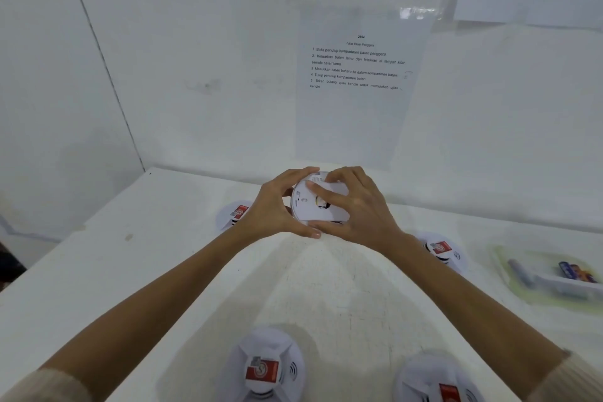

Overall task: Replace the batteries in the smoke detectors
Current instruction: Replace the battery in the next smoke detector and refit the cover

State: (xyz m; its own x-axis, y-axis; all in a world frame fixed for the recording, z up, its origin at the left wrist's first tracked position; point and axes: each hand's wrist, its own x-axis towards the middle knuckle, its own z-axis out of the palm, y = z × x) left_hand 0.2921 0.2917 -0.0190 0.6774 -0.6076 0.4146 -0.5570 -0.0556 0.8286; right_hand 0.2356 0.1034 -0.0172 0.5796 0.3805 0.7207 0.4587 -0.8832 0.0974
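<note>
Smoke detector (304,206) is held over the far middle of the table (163,254), its back turned to me. My left hand (277,209) curls round its left rim. My right hand (359,209) grips the other side, with the index finger across the back near a small opening. I cannot tell whether the cover is coming off or going on. Four other detectors (264,369) sit on the table and batteries (572,271) lie in the tray (504,266) at right, so I judge most of the job remains.
</note>
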